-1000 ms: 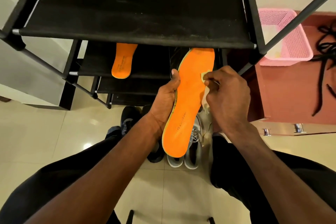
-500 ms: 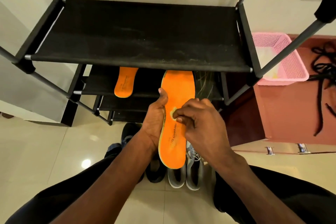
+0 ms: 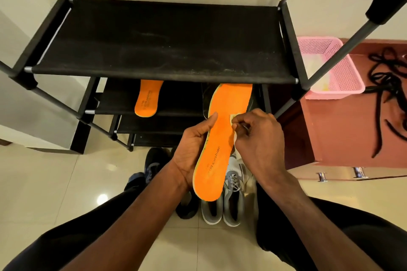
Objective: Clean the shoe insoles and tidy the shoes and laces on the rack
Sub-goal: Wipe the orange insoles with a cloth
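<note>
Step in hand, by my judgement: wiping the insole (image 3: 217,145). It is held in the air in front of the rack (image 3: 163,42), toe toward 12 o'clock under the shelf edge, heel toward 6 o'clock above the grey shoes (image 3: 223,202).

Left hand (image 3: 193,149): curled round the insole's left edge, thumb laid on the orange face, fingers behind. Right hand (image 3: 258,141): fingers bunched, pinching a small pale cloth (image 3: 233,117) against the insole's right edge at about mid-length.

To do the step well, I would advise:
- Brace the insole from behind with the left fingers, as foam is likely to bend under pressure.
- Work the cloth in long strokes from toe to heel, covering the face edge to edge and not only the rim.
- Turn the cloth to a fresh part as it soils.

A second insole (image 3: 147,99) lies on the lower shelf at 11 o'clock from the held one. Black laces (image 3: 387,86) lie loose on the red counter (image 3: 343,130) at 3 o'clock, beside a pink basket (image 3: 330,68).

Not determinable:
- Most of the cloth is hidden inside the right hand; its size and dampness cannot be told.
- The insole's toe is cut off by the shelf.
- A dark shoe (image 3: 154,165) sits behind the left forearm, largely covered.
- The basket's contents are indistinct.
- The insole's underside is out of sight.
</note>
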Demonstrator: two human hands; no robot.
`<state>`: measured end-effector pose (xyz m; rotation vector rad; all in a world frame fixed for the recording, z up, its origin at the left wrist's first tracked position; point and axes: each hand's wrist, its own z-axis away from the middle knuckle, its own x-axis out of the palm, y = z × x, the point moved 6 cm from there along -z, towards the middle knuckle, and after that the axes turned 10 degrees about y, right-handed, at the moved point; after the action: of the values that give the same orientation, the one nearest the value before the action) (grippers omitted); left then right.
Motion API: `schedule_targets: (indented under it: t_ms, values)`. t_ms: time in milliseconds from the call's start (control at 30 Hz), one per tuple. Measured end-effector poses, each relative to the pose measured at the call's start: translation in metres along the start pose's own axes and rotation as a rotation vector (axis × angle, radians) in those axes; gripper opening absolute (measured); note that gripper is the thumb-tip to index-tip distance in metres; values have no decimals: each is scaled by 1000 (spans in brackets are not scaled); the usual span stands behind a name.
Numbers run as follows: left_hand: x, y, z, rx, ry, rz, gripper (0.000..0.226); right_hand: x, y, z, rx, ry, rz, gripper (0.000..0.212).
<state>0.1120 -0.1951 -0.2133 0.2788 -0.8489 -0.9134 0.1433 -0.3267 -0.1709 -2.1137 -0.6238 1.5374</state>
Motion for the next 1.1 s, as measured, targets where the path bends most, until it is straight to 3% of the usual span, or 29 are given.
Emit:
schedule_targets:
  t_ms: [100, 300, 367, 467, 667, 867, 1100]
  values:
    - [-3, 1, -3, -22, -1, 96, 50, 8, -10, 10, -19, -68, -145, 18]
    - [-6, 0, 0, -89, -63, 108, 85, 18, -46, 41, -178, -289, -365, 24]
    - [-9, -2, -3, -97, -38, 135, 75, 16, -40, 36, -189, -247, -228, 20]
    - [-5, -8, -2, -99, -8, 116, 57, 7, -24, 24, -58, -109, -42, 19]
    - [2, -3, 4, -113, -107, 155, 76, 10, -52, 41, -169, -248, -313, 20]
    - [2, -6, 3, -145, 13, 128, 54, 5, -32, 25, -134, -171, -33, 18]
    - [9, -9, 12, -152, -42, 134, 51, -2, -30, 18, -105, -143, -46, 16]
